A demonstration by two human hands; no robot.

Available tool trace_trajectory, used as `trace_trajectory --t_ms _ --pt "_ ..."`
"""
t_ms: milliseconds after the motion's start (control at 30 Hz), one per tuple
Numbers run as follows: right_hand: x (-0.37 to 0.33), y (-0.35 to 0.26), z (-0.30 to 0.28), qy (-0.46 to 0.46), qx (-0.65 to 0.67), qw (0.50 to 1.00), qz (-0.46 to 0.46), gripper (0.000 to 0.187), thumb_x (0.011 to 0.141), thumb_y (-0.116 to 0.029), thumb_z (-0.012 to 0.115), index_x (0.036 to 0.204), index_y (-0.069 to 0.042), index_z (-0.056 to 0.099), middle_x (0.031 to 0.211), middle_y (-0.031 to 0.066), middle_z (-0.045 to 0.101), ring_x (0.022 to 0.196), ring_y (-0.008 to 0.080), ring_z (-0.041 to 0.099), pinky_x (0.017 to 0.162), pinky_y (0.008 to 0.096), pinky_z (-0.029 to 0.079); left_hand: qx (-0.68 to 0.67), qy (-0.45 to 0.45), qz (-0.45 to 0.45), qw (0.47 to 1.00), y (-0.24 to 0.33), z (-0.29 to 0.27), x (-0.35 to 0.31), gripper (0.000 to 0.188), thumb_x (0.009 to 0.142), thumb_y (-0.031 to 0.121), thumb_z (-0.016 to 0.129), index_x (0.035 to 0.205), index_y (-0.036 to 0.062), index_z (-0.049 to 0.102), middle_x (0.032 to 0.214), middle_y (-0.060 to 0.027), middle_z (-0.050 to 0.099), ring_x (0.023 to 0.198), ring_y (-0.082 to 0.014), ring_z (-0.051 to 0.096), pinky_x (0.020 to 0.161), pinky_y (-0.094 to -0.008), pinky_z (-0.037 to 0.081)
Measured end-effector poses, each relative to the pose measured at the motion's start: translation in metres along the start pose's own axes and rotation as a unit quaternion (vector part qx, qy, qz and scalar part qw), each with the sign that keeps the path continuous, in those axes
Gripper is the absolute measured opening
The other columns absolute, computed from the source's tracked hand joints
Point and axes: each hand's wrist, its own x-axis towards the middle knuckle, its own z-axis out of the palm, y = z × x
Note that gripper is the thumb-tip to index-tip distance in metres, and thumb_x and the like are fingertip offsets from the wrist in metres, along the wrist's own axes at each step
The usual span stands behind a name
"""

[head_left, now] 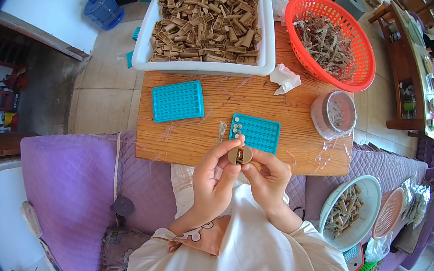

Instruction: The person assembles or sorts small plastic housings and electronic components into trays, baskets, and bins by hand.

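Observation:
Between both hands, in front of my chest, is a small round brown plastic piece [237, 156] with a dark slot across its middle. My left hand [214, 172] pinches it from the left with thumb and fingers. My right hand [267, 177] grips its right side the same way. Just beyond the fingertips lies a teal tray with rows of small round wells [258, 133]; a few little silvery discs [237, 126] sit at its left end. Beside that tray is a small clear plastic strip [222, 131]. A second teal tray [177, 102] lies farther left on the wooden table.
A white bin [205, 67] heaped with brown plastic pieces [208, 20] stands at the table's far side. To its right are a red basket [362, 63] of tangled strips, crumpled tissue [285, 79] and a clear tub [334, 115]. A pale green basin [374, 192] sits on the purple sofa [71, 180].

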Motion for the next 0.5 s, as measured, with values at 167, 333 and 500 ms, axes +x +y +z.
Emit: trace_trajectory --t_ms 167,333,500 --pt "-0.0001 -0.0037 -0.0066 -0.025 0.009 1.0 0.011 0.023 0.071 0.007 0.064 0.094 0.007 0.058 0.089 0.0111 0.063 0.083 0.0154 0.059 0.076 0.026 0.046 -0.019 -0.008 -0.01 1.0 -0.0003 -0.0011 0.0003 0.031 0.086 0.003 0.048 0.115 -0.0042 0.042 0.12 -0.0173 0.046 0.107 -0.0177 0.048 0.092 -0.0294 0.037" --pt "0.0009 -0.0027 -0.0058 -0.014 -0.022 1.0 0.003 0.026 0.066 0.003 0.068 0.091 0.002 0.062 0.084 0.0122 0.064 0.073 0.0182 0.063 0.065 0.0252 0.049 -0.015 -0.025 -0.024 0.999 0.0002 -0.0035 0.0032 0.031 0.086 0.003 0.048 0.116 -0.004 0.042 0.12 -0.0168 0.046 0.108 -0.018 0.048 0.092 -0.0294 0.038" --pt "-0.0006 0.0045 -0.0049 -0.009 -0.021 0.999 0.031 0.026 0.067 0.002 0.068 0.091 0.002 0.061 0.083 0.0117 0.064 0.071 0.017 0.063 0.062 0.0245 0.049 -0.001 -0.018 -0.03 0.999 -0.0044 -0.0018 0.0038 0.032 0.086 0.003 0.047 0.117 -0.003 0.042 0.12 -0.0158 0.046 0.108 -0.0186 0.048 0.09 -0.0292 0.039"
